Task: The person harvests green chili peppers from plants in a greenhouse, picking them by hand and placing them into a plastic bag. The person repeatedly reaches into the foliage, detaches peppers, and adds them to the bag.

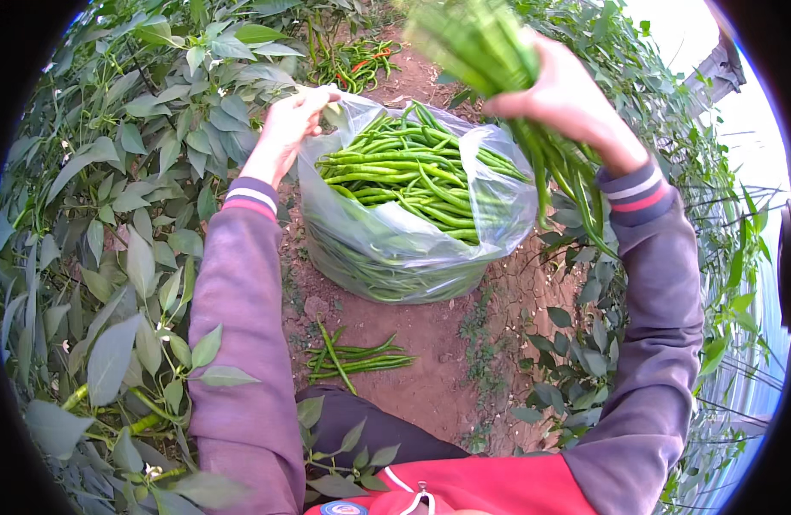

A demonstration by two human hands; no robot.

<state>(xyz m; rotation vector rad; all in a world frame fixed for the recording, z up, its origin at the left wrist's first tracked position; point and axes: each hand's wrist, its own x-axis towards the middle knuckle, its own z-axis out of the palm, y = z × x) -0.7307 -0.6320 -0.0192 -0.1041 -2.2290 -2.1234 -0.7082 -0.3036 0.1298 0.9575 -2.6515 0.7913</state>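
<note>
A clear plastic bag (382,257) stands on the soil, its mouth wide and full of long green chili peppers (408,174). My left hand (296,125) pinches the bag's rim at its upper left. Raised above the bag's upper right side, my right hand (556,90) grips a thick bunch of green chili peppers (479,45). The upper part of that bunch is blurred, while the other ends hang down below my wrist. The peppers low in the bag show dimly through the plastic.
Several loose green peppers (357,357) lie on the soil (427,399) near my leg (376,418). Beyond the bag is a pile of green and red peppers (363,61). Leafy pepper plants (132,167) crowd the left, and more plants (582,290) line the right beside plastic sheeting (749,386).
</note>
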